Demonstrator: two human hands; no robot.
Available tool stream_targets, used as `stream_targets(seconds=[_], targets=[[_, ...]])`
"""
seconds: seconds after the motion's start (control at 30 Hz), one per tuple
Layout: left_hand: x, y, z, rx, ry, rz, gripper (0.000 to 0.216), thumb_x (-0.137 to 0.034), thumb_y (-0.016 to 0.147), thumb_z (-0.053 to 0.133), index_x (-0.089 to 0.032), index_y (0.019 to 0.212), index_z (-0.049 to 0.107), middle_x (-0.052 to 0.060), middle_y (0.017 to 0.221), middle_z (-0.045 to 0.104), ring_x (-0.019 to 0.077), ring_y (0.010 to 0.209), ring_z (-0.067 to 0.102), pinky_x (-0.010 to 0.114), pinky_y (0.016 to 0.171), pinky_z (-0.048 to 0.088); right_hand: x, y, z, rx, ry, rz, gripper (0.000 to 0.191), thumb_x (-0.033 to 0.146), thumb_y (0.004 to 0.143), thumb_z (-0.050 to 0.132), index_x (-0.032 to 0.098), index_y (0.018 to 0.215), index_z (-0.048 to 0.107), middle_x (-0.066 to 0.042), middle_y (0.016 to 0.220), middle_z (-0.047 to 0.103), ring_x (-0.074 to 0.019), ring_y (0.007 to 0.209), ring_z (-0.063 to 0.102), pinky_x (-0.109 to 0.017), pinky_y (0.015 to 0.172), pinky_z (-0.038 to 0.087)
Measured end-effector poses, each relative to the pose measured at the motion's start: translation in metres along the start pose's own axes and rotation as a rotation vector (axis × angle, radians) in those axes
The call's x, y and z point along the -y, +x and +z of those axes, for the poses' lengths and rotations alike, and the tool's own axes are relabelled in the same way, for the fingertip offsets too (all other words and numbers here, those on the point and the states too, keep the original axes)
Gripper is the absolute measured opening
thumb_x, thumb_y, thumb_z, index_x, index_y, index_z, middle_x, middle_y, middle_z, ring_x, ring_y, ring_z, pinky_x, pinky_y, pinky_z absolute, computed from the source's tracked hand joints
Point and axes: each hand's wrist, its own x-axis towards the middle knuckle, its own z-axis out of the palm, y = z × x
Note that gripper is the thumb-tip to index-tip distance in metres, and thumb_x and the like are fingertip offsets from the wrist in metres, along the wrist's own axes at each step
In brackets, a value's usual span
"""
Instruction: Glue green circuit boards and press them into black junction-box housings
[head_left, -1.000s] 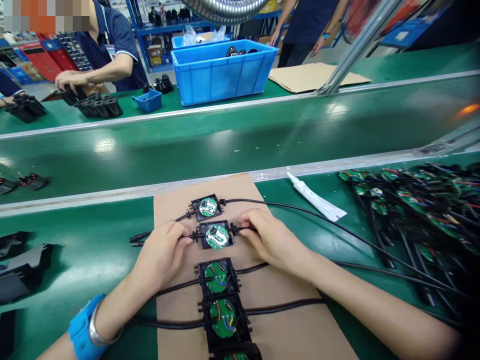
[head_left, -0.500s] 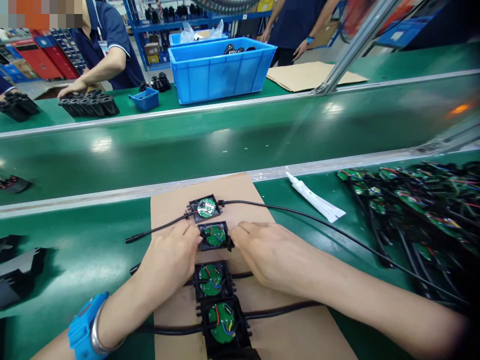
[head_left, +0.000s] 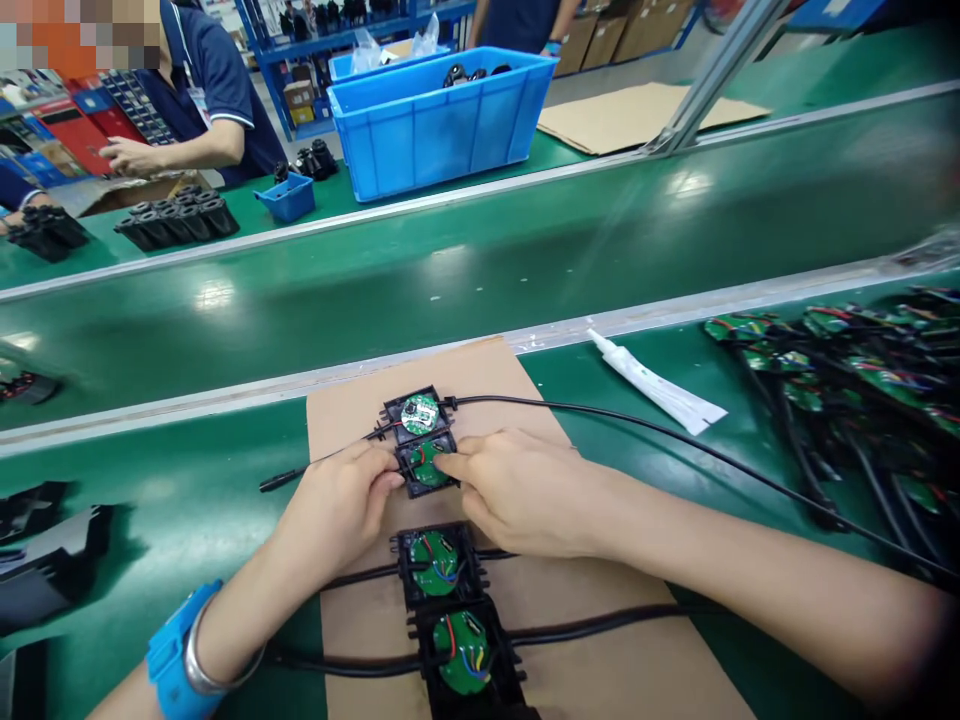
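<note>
Between my hands sits a small black plastic housing (head_left: 405, 464) with a round green circuit board (head_left: 427, 462) in it. My left hand (head_left: 349, 497) is closed, thumb and fingers pinching the housing's left edge. From the right, my right hand (head_left: 517, 490) grips the right side, its index fingertip touching the board and its other fingers curled beneath. Directly beyond, touching it, lies another housing (head_left: 417, 414) with a silver-patched board and a cable (head_left: 637, 412) leading right. Nearer me are two more housings, a middle one (head_left: 439, 565) and a front one (head_left: 465, 650), with boards and coloured wires.
Under the housings lies a cardboard sheet (head_left: 592, 660). A white tube (head_left: 660, 385) and a heap of wired boards (head_left: 847, 380) are at right, black plastic parts (head_left: 56, 560) at left. Across the green belt (head_left: 337, 290) stand a blue bin (head_left: 442, 130) and a co-worker (head_left: 210, 100).
The held housing has moved up against the far one. My right index finger has come onto its board. Across the belt, the co-worker's hand has lifted off the black parts.
</note>
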Motion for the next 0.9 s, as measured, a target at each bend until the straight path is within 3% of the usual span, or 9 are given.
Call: stream_targets(seconds=[0.13, 0.3, 0.47, 0.67, 0.9], targets=[[0.002, 0.003, -0.005, 0.053, -0.037, 0.012, 0.016, -0.018, 0.089, 0.049, -0.018, 0.089, 0.064, 0.005, 0.085, 0.07, 0.0198, 0.077, 0.067, 0.033, 0.068, 0.055, 0.003, 0.003, 0.001, 0.012, -0.053, -0.028, 0.032, 0.017, 0.083, 0.047, 0.014, 0.107, 0.068, -0.011, 0.083, 0.07, -0.0239, 0.066, 0.065, -0.032, 0.053, 0.033], [-0.015, 0.008, -0.011, 0.068, 0.068, -0.041, 0.028, -0.019, 0.093, 0.033, -0.016, 0.082, 0.058, 0.007, 0.078, 0.066, 0.0216, 0.07, 0.064, 0.035, 0.063, 0.052, 0.009, 0.005, -0.001, 0.03, -0.086, -0.038, 0.025, 0.014, 0.081, 0.048, 0.012, 0.094, 0.069, -0.012, 0.078, 0.07, -0.0248, 0.062, 0.064, -0.033, 0.05, 0.029], [-0.018, 0.015, -0.01, 0.322, 0.075, -0.176, 0.042, -0.02, 0.099, 0.024, -0.019, 0.07, 0.054, 0.002, 0.072, 0.065, 0.0158, 0.067, 0.064, 0.027, 0.064, 0.05, 0.011, 0.006, -0.003, 0.04, -0.106, -0.064, 0.021, 0.012, 0.081, 0.049, 0.011, 0.09, 0.068, -0.012, 0.075, 0.069, -0.0241, 0.061, 0.063, -0.032, 0.048, 0.025], [-0.015, 0.021, -0.001, 0.354, 0.278, -0.205, 0.034, -0.017, 0.094, 0.031, -0.015, 0.077, 0.059, 0.009, 0.074, 0.066, 0.0225, 0.071, 0.066, 0.032, 0.066, 0.051, 0.012, 0.006, -0.002, 0.075, -0.071, -0.058, 0.024, 0.013, 0.083, 0.048, 0.009, 0.094, 0.068, -0.012, 0.075, 0.069, -0.0231, 0.064, 0.061, -0.032, 0.049, 0.026], [-0.021, 0.025, -0.004, 0.382, 0.405, -0.115, 0.023, -0.017, 0.086, 0.045, -0.014, 0.069, 0.06, 0.012, 0.076, 0.065, 0.0281, 0.073, 0.066, 0.037, 0.064, 0.051, 0.017, 0.008, 0.002, -0.01, -0.078, -0.09, 0.019, 0.01, 0.08, 0.048, 0.011, 0.077, 0.067, -0.011, 0.067, 0.066, -0.0196, 0.057, 0.057, -0.032, 0.052, 0.027]])
